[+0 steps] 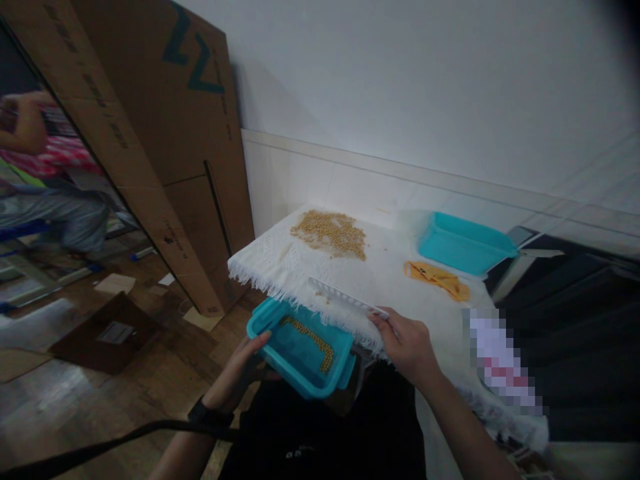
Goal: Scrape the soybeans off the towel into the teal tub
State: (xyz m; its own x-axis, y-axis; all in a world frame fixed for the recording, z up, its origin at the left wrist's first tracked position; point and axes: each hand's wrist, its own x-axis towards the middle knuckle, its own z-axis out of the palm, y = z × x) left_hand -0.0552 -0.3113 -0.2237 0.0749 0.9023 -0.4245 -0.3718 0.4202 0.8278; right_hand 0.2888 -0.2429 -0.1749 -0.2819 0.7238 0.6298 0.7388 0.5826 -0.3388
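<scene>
My left hand [250, 360] grips the left side of a teal plastic container [295, 383], thumb over its rim, just below the table's front edge. A band of soybeans [325, 357] lies along the container's far and right sides. My right hand [405, 343] is closed on the near end of a long white slotted plastic strip [345, 295], which stands on edge across the front of the cloth. A couple of loose beans are beside the strip. Farther back, a spread pile of soybeans [333, 233] rests on the white fringed tablecloth [385, 267].
A second teal container [463, 243] stands at the table's back right, with a crumpled orange-yellow cloth [437, 280] before it. On the left rises a tall cardboard box [195, 167]. Flattened cardboard [105, 333] is on the floor. A seated person [55, 167] shows at far left.
</scene>
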